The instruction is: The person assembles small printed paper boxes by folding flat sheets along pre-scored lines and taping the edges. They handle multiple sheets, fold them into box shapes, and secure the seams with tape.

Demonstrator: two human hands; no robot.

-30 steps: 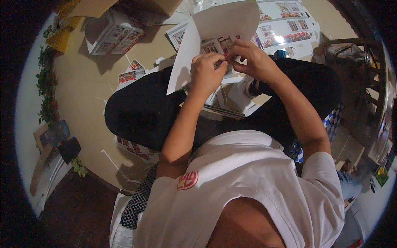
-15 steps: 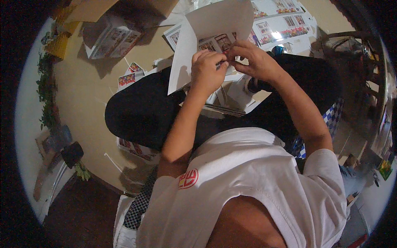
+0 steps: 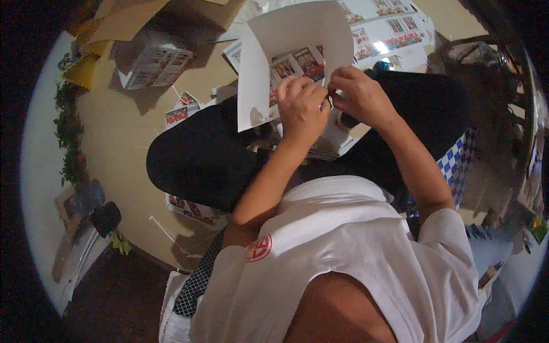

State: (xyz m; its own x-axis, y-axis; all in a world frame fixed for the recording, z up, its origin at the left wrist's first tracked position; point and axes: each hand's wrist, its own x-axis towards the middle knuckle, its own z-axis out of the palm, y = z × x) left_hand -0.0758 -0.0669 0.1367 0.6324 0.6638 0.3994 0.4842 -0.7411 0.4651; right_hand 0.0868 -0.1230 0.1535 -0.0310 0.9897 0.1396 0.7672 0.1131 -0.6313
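Note:
Above my lap stands a white folded card sheet (image 3: 255,74), its side panels raised and colored pictures printed on the middle part. My left hand (image 3: 303,106) is closed at its near edge, fingers curled over the card. Close beside it, my right hand (image 3: 360,94) is closed in a pinch near the card's right side. The fingertips of both hands almost meet, and whatever small thing lies between them is too hidden to name.
Printed card sheets (image 3: 394,37) lie spread at the far right. A stack of printed cards (image 3: 154,64) stands at the far left by an open cardboard box (image 3: 123,20). Small printed pieces (image 3: 178,114) lie beside my left knee. Dark furniture (image 3: 486,46) is on the right.
Both hands have shifted slightly right and nearer to me. The card's side panels stand wider apart, and more of its printed middle shows. My right fingers have drawn closer together.

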